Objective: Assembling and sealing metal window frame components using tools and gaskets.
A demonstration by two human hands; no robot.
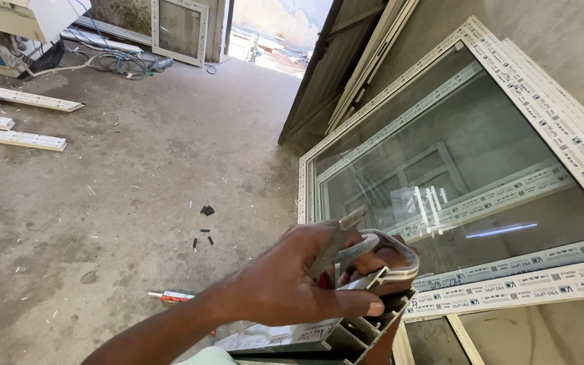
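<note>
My left hand (285,284) reaches in from the lower left. It is closed around a flat metal tool (338,242) whose tip points up and right, and its thumb presses on the end of a white window profile piece (346,334). A grey rubber gasket strip (390,245) loops over the top of the profile. Only a few fingers of my right hand (381,262) show, behind the profile and under the gasket loop, gripping the profile's far side. The rest of that hand is hidden.
A large glazed white window frame (508,287) leans against the wall on the right. On the concrete floor lie a red-handled screwdriver (170,295), small black pieces (206,211) and white profile lengths (15,138). A machine (1,27), cables and another window (179,28) stand at the back.
</note>
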